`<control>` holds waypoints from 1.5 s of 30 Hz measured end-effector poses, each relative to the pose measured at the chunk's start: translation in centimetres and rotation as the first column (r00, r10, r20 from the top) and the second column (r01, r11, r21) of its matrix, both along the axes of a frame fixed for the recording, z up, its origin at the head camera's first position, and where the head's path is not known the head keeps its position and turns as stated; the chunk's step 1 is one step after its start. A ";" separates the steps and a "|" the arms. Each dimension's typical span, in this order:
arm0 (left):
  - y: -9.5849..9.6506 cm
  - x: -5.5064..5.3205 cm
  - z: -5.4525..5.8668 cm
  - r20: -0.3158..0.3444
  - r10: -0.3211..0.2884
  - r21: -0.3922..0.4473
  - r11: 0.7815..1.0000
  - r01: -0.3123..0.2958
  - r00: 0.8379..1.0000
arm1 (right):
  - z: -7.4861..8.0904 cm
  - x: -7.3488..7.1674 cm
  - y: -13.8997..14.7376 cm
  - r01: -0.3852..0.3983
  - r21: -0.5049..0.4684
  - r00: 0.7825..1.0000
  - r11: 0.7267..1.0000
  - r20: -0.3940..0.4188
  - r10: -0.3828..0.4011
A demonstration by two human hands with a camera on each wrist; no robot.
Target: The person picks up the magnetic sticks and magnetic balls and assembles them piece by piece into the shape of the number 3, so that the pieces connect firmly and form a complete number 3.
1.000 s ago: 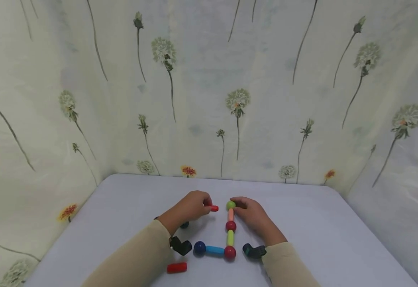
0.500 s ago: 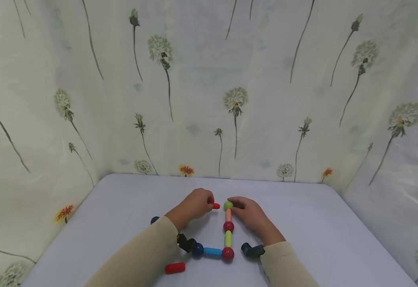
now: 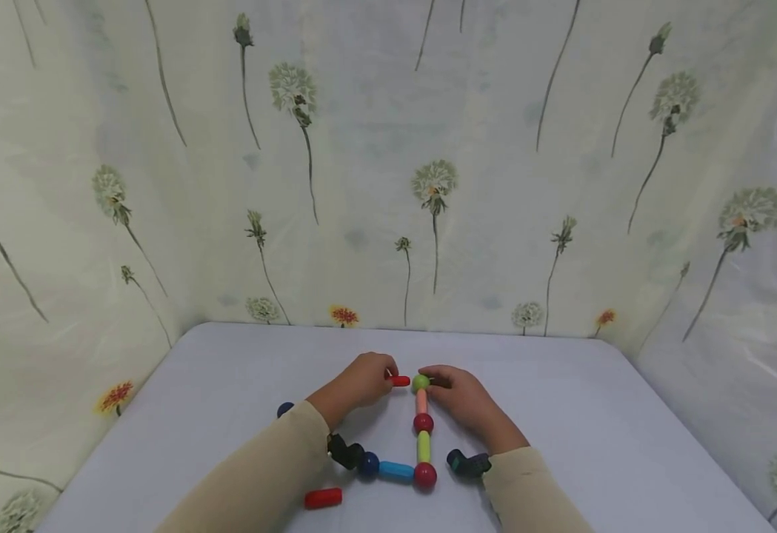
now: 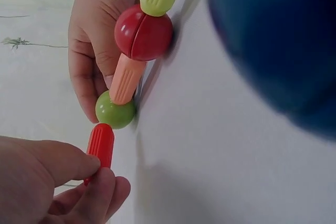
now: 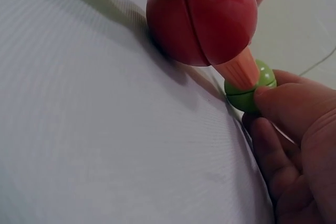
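Observation:
My left hand (image 3: 364,377) pinches a red ribbed rod (image 4: 101,142) between thumb and fingers. The rod's free end is right at a green ball (image 4: 115,109) in the left wrist view. My right hand (image 3: 466,400) grips that ball from the right, thumb and fingertips on it. From the ball a salmon rod (image 3: 422,401) runs to a red ball (image 3: 423,423), followed by a lime rod (image 3: 424,447) and a second red ball (image 3: 425,475). There the chain turns left through a blue rod (image 3: 396,471) to a dark blue ball (image 3: 368,465).
Another red rod (image 3: 324,498) lies loose near the front of the white table (image 3: 528,370). Behind the left forearm shows part of another dark blue ball (image 3: 284,409). A flower-printed cloth (image 3: 361,185) hangs along the back and sides.
My left hand has moved right with the red rod, narrowing the gap to the green ball. My right hand keeps its grip on that ball. The head view has shifted slightly.

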State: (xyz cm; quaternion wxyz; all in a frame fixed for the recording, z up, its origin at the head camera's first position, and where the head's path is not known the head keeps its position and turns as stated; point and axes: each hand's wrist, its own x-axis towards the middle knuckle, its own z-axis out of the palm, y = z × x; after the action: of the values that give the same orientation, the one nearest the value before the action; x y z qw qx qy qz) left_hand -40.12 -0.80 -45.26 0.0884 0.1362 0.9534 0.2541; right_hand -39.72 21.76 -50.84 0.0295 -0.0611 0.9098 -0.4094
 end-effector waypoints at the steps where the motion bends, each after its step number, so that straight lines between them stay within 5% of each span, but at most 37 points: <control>1: -0.1 0.0 0.0 0.001 -0.004 0.004 1.000 0.004 1.000 | 0.0 0.0 0.0 -0.002 0.001 1.000 1.000 -0.003 0.002; 12: -0.5 -0.1 -0.3 0.013 -0.031 0.001 1.000 0.031 0.999 | -0.1 0.1 -0.3 -0.026 -0.008 0.999 1.000 0.027 0.026; 27: -0.8 0.3 -0.2 -0.001 0.005 0.006 1.000 -0.005 1.000 | 0.1 0.4 -0.5 -0.037 -0.026 0.999 0.999 0.007 0.038; 45: -4.7 3.7 2.1 -0.070 0.043 0.109 0.993 -0.035 0.997 | 0.3 0.3 -0.2 -0.045 -0.003 0.999 0.999 0.002 0.045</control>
State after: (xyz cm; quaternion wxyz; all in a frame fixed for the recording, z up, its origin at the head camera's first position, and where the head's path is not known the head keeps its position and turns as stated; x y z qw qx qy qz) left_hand -36.39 -5.52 -43.17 0.0414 0.1313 0.9435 0.3016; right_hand -39.45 21.56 -50.57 0.0394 -0.0814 0.9075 -0.4102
